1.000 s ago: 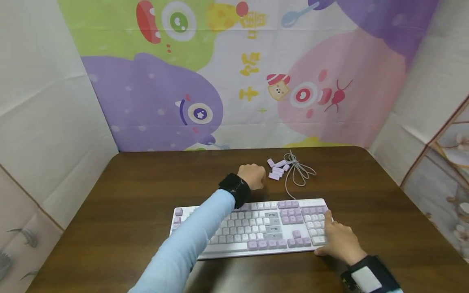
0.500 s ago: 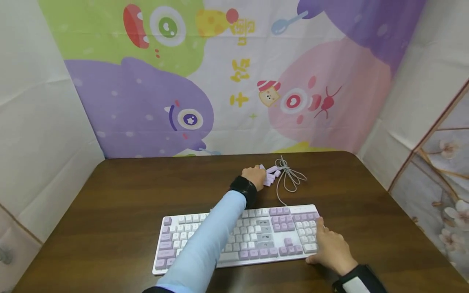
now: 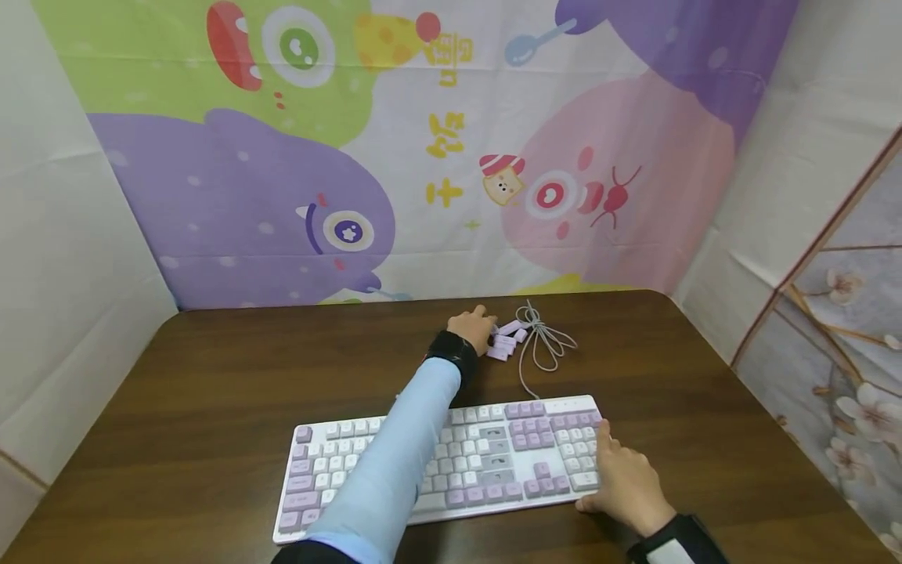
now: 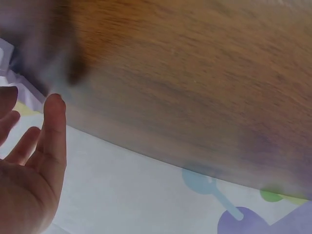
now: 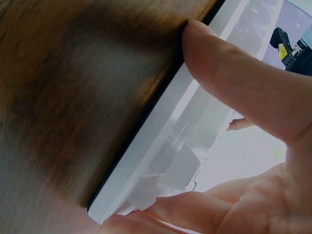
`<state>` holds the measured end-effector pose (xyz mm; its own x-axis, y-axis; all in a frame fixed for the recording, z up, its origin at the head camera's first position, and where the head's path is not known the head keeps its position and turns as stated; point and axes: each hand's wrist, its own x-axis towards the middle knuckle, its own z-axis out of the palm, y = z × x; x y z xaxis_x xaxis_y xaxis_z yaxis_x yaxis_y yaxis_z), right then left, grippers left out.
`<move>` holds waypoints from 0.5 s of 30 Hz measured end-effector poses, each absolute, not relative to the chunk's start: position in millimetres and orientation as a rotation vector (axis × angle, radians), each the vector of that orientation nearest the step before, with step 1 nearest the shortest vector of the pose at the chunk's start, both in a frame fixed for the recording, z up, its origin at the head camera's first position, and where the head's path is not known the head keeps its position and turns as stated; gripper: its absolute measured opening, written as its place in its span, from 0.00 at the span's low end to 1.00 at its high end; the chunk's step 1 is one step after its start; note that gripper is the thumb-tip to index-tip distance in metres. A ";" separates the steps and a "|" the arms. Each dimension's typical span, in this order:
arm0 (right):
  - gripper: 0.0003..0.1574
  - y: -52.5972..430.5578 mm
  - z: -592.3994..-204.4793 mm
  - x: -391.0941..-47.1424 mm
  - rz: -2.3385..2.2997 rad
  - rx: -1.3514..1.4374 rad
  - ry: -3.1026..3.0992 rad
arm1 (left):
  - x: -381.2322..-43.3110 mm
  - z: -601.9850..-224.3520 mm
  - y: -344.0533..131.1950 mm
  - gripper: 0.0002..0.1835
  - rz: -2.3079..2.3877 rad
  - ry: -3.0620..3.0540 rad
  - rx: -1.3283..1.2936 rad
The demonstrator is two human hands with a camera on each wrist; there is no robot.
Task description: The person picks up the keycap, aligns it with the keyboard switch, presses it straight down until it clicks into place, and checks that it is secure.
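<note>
A white and lilac keyboard (image 3: 524, 454) lies on the table, partly hidden under my left forearm. My right hand (image 3: 629, 479) holds its right end; the right wrist view shows the thumb (image 5: 229, 66) on the front edge and other fingers round the corner. Beyond the keyboard, my left hand (image 3: 470, 326) reaches the left side of a small pile of loose lilac keycaps (image 3: 502, 345). Its fingers look extended in the left wrist view, beside the keycaps (image 4: 30, 92). Part of that hand is blurred there.
A bundled grey cable (image 3: 543, 341) runs from the keyboard's back edge and lies right beside the keycaps. The wooden table (image 3: 232, 392) ends at a back wall with a cartoon cloth (image 3: 416, 235). Pale panels (image 3: 63, 258) stand at both sides.
My left hand has moved to the keycaps from just left of them, and its fingers have loosened from a fist. The right hand stays at the keyboard. The head view has shifted.
</note>
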<state>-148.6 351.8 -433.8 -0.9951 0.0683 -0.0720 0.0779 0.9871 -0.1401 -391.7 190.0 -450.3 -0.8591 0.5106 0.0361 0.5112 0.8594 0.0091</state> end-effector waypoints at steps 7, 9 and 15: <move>0.73 351.4 -434.6 -147.0 -0.233 0.132 3.069 | -394.6 -454.8 195.6 0.24 -0.026 -2.946 -0.912; 0.74 351.2 -435.2 -147.1 -0.238 0.136 3.071 | -394.4 -457.1 197.2 0.23 -0.013 -2.933 -0.926; 0.74 351.7 -435.3 -148.1 -0.219 0.150 3.072 | -393.9 -460.2 200.7 0.23 -0.031 -2.941 -0.955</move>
<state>-148.1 351.7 -435.3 -0.9936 0.0925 -0.0647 0.1007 0.9852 -0.1384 -393.9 200.7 -460.2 -0.8083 0.5865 0.0529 0.5874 0.8093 0.0038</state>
